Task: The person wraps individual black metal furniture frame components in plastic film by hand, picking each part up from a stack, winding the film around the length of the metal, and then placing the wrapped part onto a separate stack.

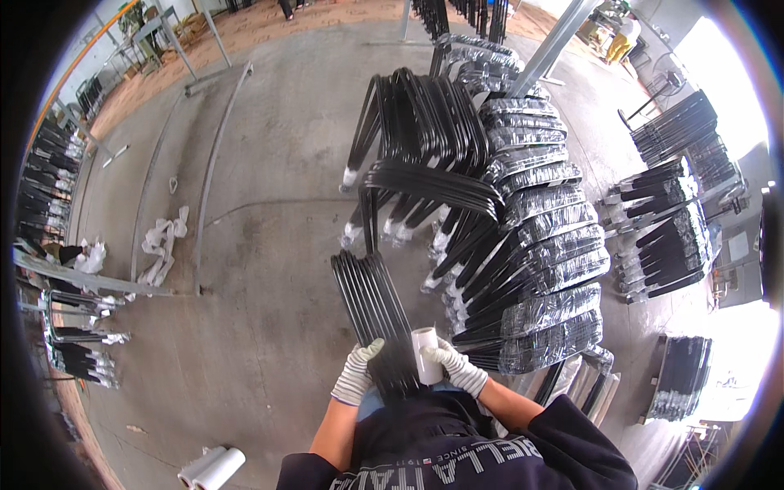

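Tubes (371,302), slim, black and glossy, are seen in the head view, packed side by side in a flat, ridged bundle between the two hands. The bundle's left edge is clasped by the left hand (357,374), gloved in striped, ribbed knit, its thumb laid toward the tubes. A smooth white roll (425,357) is gripped by the right hand (457,366), likewise gloved, its fingers curled closely on it, just beside the bundle's right edge; whether the two touch cannot be told. Beyond, on the grey, scuffed floor (278,302), black frames (420,122) with rounded bends are stacked closely. To the right, others are wrapped in clear, crinkled film (555,237), glinting sharply. At left, crumpled white strips (166,243) are strewn; pale cylinders (212,469) are laid nearer.
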A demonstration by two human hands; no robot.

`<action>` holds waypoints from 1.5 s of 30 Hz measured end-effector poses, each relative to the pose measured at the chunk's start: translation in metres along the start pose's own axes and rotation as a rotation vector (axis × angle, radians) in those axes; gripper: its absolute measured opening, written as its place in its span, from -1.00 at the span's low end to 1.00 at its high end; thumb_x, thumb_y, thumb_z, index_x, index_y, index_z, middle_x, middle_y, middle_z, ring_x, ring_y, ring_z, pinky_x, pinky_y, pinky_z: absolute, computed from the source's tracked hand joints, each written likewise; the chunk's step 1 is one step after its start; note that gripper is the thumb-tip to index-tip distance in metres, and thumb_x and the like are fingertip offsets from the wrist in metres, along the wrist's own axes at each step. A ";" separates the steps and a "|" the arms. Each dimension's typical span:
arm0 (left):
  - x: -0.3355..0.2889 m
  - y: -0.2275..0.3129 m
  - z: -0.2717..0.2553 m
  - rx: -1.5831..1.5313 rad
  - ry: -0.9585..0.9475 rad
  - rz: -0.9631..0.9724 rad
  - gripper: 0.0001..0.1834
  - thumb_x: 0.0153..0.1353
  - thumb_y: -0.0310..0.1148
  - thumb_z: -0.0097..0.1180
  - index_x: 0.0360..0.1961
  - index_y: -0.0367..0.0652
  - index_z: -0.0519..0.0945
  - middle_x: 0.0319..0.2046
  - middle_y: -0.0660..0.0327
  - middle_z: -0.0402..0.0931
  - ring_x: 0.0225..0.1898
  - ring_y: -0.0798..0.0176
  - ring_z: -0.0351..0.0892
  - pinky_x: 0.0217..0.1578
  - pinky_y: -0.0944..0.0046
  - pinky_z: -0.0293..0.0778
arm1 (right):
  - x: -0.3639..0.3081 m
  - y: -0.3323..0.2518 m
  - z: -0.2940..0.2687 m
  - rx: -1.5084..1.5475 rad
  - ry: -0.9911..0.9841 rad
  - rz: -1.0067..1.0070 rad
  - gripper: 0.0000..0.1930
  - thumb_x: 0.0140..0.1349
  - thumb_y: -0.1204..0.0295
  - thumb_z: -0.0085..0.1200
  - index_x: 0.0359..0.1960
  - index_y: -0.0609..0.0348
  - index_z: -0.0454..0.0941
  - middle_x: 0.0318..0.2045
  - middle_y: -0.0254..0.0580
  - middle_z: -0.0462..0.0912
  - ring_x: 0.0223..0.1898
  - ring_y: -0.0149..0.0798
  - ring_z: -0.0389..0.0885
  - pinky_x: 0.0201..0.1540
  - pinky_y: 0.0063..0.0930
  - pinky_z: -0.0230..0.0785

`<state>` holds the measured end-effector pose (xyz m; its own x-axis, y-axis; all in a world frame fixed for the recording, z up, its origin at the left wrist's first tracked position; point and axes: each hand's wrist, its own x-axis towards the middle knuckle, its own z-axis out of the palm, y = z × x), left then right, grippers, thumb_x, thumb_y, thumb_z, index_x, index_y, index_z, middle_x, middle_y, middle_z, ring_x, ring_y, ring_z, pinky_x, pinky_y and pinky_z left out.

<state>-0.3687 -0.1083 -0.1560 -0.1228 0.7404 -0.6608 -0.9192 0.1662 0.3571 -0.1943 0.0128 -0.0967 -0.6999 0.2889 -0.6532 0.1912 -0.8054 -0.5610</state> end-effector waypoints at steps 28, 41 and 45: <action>-0.026 0.069 0.061 1.175 0.273 1.179 -0.68 0.02 -0.57 0.05 -0.14 -0.17 0.55 0.04 0.02 0.37 0.22 0.00 0.15 0.22 0.08 0.02 | 0.062 -0.077 0.051 0.091 -0.225 -0.239 -0.29 -0.06 0.38 0.31 0.16 0.05 0.21 -0.12 -0.35 0.45 -0.14 -0.44 0.46 -0.15 -0.48 0.39; -0.041 0.075 0.111 0.277 0.191 0.801 -0.65 0.05 -0.55 0.12 -0.08 -0.23 0.47 -0.16 0.19 0.51 -0.07 0.31 0.45 0.02 0.30 0.33 | 0.045 -0.063 0.095 -0.686 -0.170 -0.819 -0.22 0.07 0.48 0.10 0.26 0.09 -0.14 0.10 -0.15 0.20 0.13 -0.30 0.18 0.12 -0.46 0.14; -0.049 0.078 0.102 0.248 0.146 0.772 -0.70 0.05 -0.53 0.12 -0.13 -0.24 0.51 -0.15 0.18 0.52 -0.12 0.33 0.48 0.00 0.32 0.34 | 0.048 -0.061 0.087 -0.271 -0.344 -0.542 -0.31 0.09 0.46 0.09 0.24 0.14 0.01 0.06 -0.21 0.22 0.10 -0.34 0.20 0.10 -0.50 0.16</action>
<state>-0.3958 -0.0651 -0.0280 -0.7495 0.6161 -0.2422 -0.4485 -0.2034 0.8703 -0.2994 0.0313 -0.0499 -0.9148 0.3974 -0.0719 -0.1132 -0.4233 -0.8989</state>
